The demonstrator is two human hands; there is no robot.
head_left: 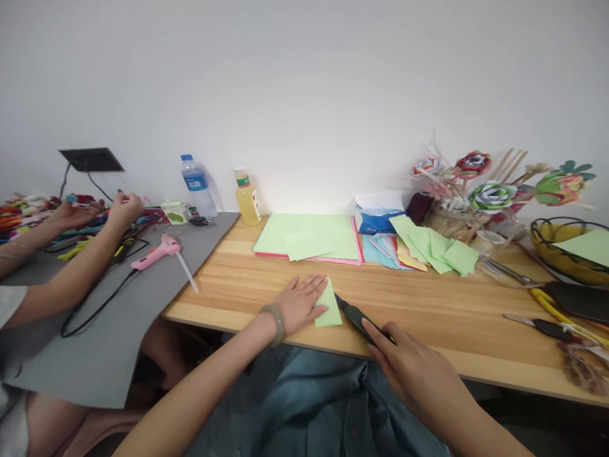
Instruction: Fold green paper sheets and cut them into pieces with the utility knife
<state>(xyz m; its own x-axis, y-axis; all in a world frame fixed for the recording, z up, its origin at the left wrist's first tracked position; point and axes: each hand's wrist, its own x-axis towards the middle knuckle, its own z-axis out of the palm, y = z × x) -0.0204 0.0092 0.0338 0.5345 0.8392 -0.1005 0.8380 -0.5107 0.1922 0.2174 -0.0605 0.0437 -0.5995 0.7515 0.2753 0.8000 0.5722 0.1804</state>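
One folded, light-green paper piece (330, 312) is held down flat near the front edge of the pale wooden worktop (266, 279) by the left hand (299, 303), whose palm is lowered and fingers are extended. One slim black-handled cutting tool (358, 320) is gripped by the right hand (402, 352), with fingers curled around it and its tip just beside the paper's right edge. Behind, one stack of large light-green sheets (342, 231) is seen; its sheets cannot be counted. To its right, at least four small light-green paper pieces (440, 251) are overlapped near one blue-and-white tissue packet (379, 221). Two plastic bottles are stood by the wall: one clear with a blue cap (197, 197), one filled with yellow liquid (247, 202). White characters are borne by the clear bottle's blue label (196, 183); the packet's lettering cannot be read. One pink glue gun (157, 254) and two co-worker's hands (127, 206) are seen at left.
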